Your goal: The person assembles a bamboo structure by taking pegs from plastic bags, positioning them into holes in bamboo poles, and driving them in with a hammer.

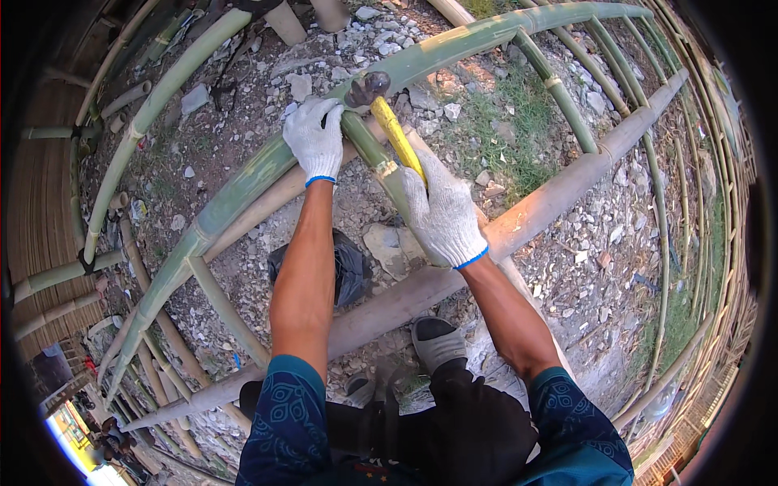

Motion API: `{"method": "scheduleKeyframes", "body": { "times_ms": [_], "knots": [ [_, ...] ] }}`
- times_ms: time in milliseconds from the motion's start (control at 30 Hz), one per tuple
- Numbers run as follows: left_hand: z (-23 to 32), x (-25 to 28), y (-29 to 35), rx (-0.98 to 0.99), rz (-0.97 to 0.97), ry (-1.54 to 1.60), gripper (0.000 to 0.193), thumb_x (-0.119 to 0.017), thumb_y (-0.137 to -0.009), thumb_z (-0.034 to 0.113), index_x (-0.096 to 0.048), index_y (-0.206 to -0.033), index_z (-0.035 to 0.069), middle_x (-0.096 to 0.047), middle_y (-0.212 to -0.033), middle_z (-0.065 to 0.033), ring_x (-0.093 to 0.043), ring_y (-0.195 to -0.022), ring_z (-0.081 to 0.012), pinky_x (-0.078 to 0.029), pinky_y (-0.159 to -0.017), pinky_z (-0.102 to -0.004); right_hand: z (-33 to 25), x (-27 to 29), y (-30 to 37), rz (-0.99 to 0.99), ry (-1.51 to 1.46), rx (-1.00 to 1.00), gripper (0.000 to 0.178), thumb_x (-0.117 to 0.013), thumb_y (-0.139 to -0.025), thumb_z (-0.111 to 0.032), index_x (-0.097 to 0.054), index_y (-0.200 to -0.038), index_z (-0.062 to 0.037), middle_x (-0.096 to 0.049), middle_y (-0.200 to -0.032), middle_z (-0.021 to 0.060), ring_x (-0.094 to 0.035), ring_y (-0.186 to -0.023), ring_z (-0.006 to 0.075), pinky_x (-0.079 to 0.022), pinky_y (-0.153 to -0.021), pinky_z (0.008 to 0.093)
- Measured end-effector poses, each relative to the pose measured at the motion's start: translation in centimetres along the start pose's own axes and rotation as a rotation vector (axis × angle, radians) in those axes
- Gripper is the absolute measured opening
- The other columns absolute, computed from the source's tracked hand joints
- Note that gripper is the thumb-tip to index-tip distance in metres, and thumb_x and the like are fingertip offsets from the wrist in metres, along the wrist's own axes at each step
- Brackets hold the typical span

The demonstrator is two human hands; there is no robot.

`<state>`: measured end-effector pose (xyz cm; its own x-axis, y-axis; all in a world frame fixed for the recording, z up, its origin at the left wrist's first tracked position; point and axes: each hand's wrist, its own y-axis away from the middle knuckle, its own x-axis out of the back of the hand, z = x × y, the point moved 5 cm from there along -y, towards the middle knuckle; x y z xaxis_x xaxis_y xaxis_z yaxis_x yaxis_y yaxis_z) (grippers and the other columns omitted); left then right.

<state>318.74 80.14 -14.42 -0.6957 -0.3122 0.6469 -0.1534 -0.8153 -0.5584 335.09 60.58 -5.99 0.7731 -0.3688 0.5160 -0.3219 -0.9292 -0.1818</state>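
Note:
My left hand point(314, 142), in a white knit glove with blue cuff, is closed over the long green bamboo pole point(243, 182), beside the joint with a shorter green bamboo piece point(369, 146). In my right hand point(448, 212), gloved alike, is a hammer point(397, 138) with a yellow handle, its thumb along the handle. The dark hammer head is over the long pole, just right of my left hand, by the short piece's upper end; I cannot tell whether it touches. My right fingers' undersides are hidden.
A thick brown pole point(535, 209) crosses below my hands, joined to the long pole by green bamboo rungs point(559, 93). Rubble point(596, 283) and grass point(519, 130) cover the ground. A black plastic bag point(348, 271) lies near my left forearm. My shoe point(438, 344) is below the brown pole.

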Motion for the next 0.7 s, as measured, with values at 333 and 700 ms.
{"method": "scheduleKeyframes", "body": {
  "times_ms": [333,700],
  "knots": [
    [0.7,0.0,0.3,-0.038,0.08,-0.151,0.013,-0.078,-0.088,0.027,-0.082,-0.097,0.018,-0.077,-0.107,-0.0014,-0.065,-0.106,-0.0287,-0.046,-0.099,-0.0456,2.3,-3.0,-4.2,0.023,0.148,0.143,0.022,-0.066,-0.102,-0.023,-0.061,-0.114,-0.0055,-0.07,-0.09,0.0226,-0.07,-0.073,0.0451,-0.056,-0.064,0.0522],
    [0.7,0.0,0.2,0.051,0.05,-0.088,0.014,-0.076,-0.09,0.027,-0.081,-0.096,0.016,-0.077,-0.107,-0.0019,-0.064,-0.109,-0.0286,-0.044,-0.101,-0.046,4.8,-3.0,-6.7,-0.179,0.266,0.237,0.026,-0.06,-0.105,-0.031,-0.055,-0.105,-0.0054,-0.062,-0.064,0.0211,-0.067,-0.061,0.0443,-0.055,-0.057,0.0533]
  ]
}}
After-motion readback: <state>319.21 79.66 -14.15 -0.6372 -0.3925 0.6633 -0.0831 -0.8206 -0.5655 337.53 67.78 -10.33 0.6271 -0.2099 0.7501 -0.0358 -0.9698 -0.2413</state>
